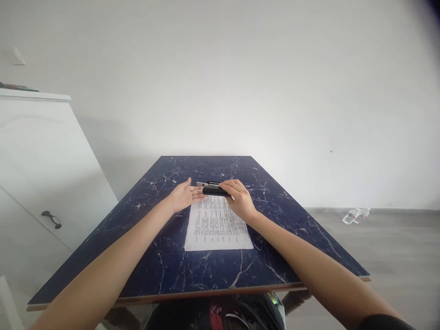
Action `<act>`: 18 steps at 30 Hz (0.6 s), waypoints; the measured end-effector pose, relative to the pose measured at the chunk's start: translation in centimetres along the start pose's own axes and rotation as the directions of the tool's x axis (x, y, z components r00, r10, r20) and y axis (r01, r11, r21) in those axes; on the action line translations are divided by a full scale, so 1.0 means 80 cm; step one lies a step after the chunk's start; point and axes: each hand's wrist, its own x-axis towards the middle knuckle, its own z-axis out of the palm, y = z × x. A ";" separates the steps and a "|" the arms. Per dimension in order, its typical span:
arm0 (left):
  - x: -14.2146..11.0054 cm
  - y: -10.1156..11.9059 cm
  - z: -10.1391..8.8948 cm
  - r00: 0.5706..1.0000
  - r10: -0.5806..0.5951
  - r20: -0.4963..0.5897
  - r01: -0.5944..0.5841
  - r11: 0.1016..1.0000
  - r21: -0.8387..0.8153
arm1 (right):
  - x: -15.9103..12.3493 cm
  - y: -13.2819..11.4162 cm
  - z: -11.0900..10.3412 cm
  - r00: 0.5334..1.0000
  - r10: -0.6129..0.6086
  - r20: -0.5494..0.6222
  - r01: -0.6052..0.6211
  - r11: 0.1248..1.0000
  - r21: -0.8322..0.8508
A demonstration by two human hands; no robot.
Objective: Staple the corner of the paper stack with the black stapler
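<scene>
black stapler-like tool (216, 191) held at the far end of the printed sheets (220, 225)
right hand (243, 202) grasps it; left hand (181, 197) open, fingers extended at its other end (whether they touch, i cannot tell).

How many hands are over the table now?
2: the right hand grips the black tool; the left hand is open, fingers outstretched at the tool's left end.

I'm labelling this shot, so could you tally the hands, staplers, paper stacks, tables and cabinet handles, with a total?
Hands: 2 (left hand, right hand)
Black stapler: 1
Printed paper stack: 1, sheets not countable
Blue table: 1
Dark cabinet handle: 1
Total: 6
</scene>
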 end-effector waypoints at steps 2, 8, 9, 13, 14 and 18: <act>-0.001 -0.003 0.005 1.000 0.011 0.006 -0.011 0.999 -0.031 | -0.001 0.002 0.000 0.995 -0.095 0.037 0.097 0.994 -0.056; 0.003 -0.005 0.004 0.997 0.015 -0.074 -0.021 0.996 -0.088 | -0.006 0.004 0.000 0.962 -0.215 0.170 0.236 0.965 -0.117; 0.004 -0.006 0.002 0.997 0.014 -0.074 -0.020 0.996 -0.085 | -0.007 0.003 -0.001 0.956 -0.231 0.181 0.255 0.959 -0.126; 0.003 -0.007 0.001 0.995 0.006 -0.096 -0.012 0.999 -0.053 | -0.008 0.000 -0.002 0.954 -0.242 0.177 0.269 0.952 -0.146; 0.002 -0.006 0.003 0.994 0.001 -0.108 -0.007 0.999 -0.050 | -0.008 0.000 -0.002 0.957 -0.231 0.173 0.257 0.956 -0.142; -0.003 -0.003 0.007 0.987 -0.069 -0.143 0.060 0.996 -0.072 | -0.006 -0.001 0.000 0.979 -0.158 0.130 0.172 0.979 -0.112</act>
